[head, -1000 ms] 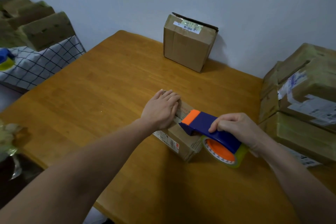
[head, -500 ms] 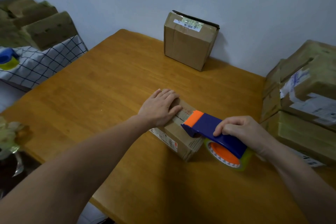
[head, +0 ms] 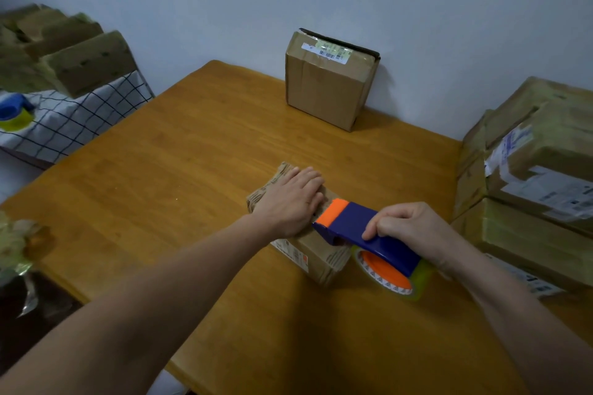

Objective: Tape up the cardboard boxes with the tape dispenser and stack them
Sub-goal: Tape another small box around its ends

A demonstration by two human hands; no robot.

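A small cardboard box (head: 316, 255) lies on the wooden table (head: 160, 196) in front of me. My left hand (head: 293, 202) lies flat on its top, fingers together, pressing it down. My right hand (head: 414, 231) grips the handle of a blue and orange tape dispenser (head: 356, 223). The dispenser's orange nose rests on the box top beside my left fingers, and its tape roll (head: 391, 276) hangs off the box's near right edge. A taller brown box (head: 327, 86) with a barcode label stands against the wall at the back of the table.
A stack of taped boxes (head: 539, 176) fills the table's right side. More boxes (head: 70, 58) sit on a checked cloth (head: 73, 119) at the left, with a second blue tape dispenser (head: 14, 111). Crumpled packaging (head: 12, 247) lies at the near left edge.
The small box has turned slightly under my left hand, so more of its far left end shows. The dispenser has slid a little back toward me along the top.
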